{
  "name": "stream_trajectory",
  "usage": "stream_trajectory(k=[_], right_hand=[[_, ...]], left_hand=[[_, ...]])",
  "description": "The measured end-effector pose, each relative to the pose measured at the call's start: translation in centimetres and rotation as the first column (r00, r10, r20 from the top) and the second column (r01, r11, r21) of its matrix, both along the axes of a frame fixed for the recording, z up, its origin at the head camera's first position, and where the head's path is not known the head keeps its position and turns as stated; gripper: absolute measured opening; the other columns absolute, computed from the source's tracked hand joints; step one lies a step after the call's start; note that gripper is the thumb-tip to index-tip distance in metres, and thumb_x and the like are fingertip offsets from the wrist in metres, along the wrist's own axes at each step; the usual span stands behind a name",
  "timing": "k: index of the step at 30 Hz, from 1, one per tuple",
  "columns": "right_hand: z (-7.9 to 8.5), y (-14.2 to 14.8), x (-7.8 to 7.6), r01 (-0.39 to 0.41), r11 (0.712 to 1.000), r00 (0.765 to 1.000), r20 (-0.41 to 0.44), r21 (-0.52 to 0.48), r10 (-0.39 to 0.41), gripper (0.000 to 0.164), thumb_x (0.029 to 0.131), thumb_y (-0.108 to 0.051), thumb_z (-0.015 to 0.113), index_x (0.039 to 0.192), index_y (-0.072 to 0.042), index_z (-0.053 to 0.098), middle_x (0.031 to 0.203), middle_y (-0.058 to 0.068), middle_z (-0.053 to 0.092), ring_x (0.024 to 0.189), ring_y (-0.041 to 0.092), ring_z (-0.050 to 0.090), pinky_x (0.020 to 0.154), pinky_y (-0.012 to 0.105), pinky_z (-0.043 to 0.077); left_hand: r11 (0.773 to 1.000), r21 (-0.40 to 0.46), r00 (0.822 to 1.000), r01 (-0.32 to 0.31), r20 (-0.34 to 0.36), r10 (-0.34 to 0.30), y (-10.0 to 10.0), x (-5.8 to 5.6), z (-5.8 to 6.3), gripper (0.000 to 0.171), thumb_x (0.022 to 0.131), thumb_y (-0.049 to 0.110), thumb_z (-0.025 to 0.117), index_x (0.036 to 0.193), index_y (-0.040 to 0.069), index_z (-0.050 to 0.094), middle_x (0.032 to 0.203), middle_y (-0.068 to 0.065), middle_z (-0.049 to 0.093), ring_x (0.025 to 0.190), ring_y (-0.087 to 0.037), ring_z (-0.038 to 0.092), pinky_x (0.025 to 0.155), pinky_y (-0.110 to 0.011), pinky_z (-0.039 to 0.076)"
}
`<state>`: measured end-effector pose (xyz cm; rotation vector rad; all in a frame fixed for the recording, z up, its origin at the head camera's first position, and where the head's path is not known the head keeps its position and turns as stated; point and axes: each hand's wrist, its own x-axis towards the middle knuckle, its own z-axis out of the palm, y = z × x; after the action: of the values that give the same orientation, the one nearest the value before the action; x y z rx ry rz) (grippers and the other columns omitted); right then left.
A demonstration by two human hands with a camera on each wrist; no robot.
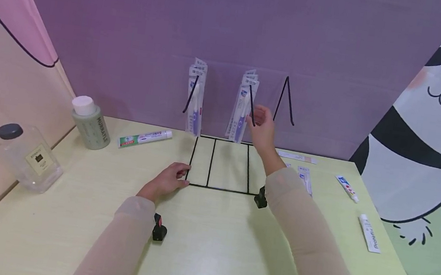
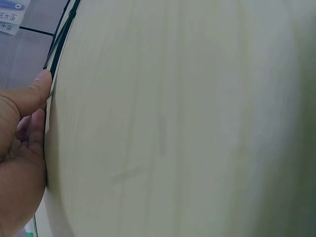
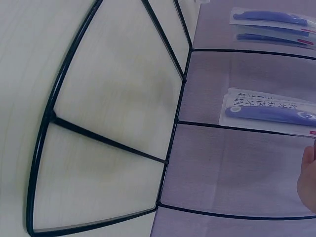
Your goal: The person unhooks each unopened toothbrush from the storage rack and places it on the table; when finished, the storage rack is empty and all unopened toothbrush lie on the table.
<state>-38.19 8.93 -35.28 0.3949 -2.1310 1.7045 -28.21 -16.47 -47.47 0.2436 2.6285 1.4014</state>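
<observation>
A black wire rack (image 1: 210, 164) stands on the table, its hooks rising at the back. My left hand (image 1: 170, 179) holds the front left part of its base, thumb and fingers at the wire (image 2: 59, 47). Packaged toothbrushes (image 1: 196, 106) hang from the left hook. More packaged toothbrushes (image 1: 242, 108) hang on the middle hook. My right hand (image 1: 262, 129) is at the right edge of this middle set, fingers curled, pinching the front pack near the hook's end. In the right wrist view only part of the hand (image 3: 307, 182) shows beside the toothbrush pack (image 3: 271, 114).
The right hook (image 1: 286, 95) bears nothing. Toothpaste tubes lie left (image 1: 145, 138) and right (image 1: 346, 188), another (image 1: 369, 234) nearer. Flat packs (image 1: 304, 179) lie behind the right forearm. A green-grey bottle (image 1: 94, 128) and a clear bottle (image 1: 39, 164) stand left. A purple cloth (image 1: 141, 43) hangs behind.
</observation>
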Motion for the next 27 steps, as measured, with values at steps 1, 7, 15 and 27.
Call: stream_trajectory(k=[1,7,15,27], right_hand=[[0.0,-0.1,-0.1,-0.002,1.0,1.0,0.009,-0.001,0.002,0.033,0.087,-0.005,0.059,0.118,-0.007,0.047,0.108,0.007,0.057,0.096,0.018,0.053,0.083,0.03,0.042],[-0.1,-0.5,-0.1,-0.019,1.0,0.999,0.048,-0.022,0.02,0.029,0.09,-0.004,0.055,0.117,-0.011,0.048,0.109,0.005,0.057,0.095,0.016,0.053,0.082,0.031,0.045],[0.3,0.3,0.6,-0.021,0.997,0.999,0.025,-0.07,0.022,0.031,0.089,-0.002,0.055,0.118,-0.008,0.048,0.107,0.01,0.055,0.094,0.021,0.052,0.079,0.031,0.044],[-0.2,4.5,5.6,-0.164,0.977,0.976,0.122,-0.138,0.181,0.038,0.086,0.005,0.053,0.121,-0.001,0.04,0.1,0.017,0.054,0.077,0.019,0.056,0.065,0.028,0.05]], left_hand=[[1.0,-0.004,1.0,0.002,-0.002,-0.002,0.0,0.0,0.0,0.05,0.086,0.006,0.061,0.132,0.0,0.042,0.123,-0.014,0.04,0.106,-0.026,0.042,0.094,-0.039,0.034],[1.0,0.001,1.0,0.002,0.006,-0.002,0.2,0.0,-0.1,0.05,0.086,0.006,0.061,0.132,0.001,0.043,0.126,-0.014,0.039,0.107,-0.026,0.042,0.094,-0.039,0.034],[1.0,0.016,1.0,-0.004,0.014,0.003,0.3,-0.3,-0.4,0.05,0.085,0.006,0.062,0.132,0.001,0.043,0.125,-0.013,0.039,0.109,-0.026,0.041,0.095,-0.039,0.034],[1.0,-0.004,1.0,0.012,-0.012,-0.012,-0.1,-0.3,-0.5,0.049,0.086,0.005,0.061,0.131,-0.002,0.042,0.123,-0.016,0.039,0.106,-0.027,0.042,0.092,-0.039,0.035]])
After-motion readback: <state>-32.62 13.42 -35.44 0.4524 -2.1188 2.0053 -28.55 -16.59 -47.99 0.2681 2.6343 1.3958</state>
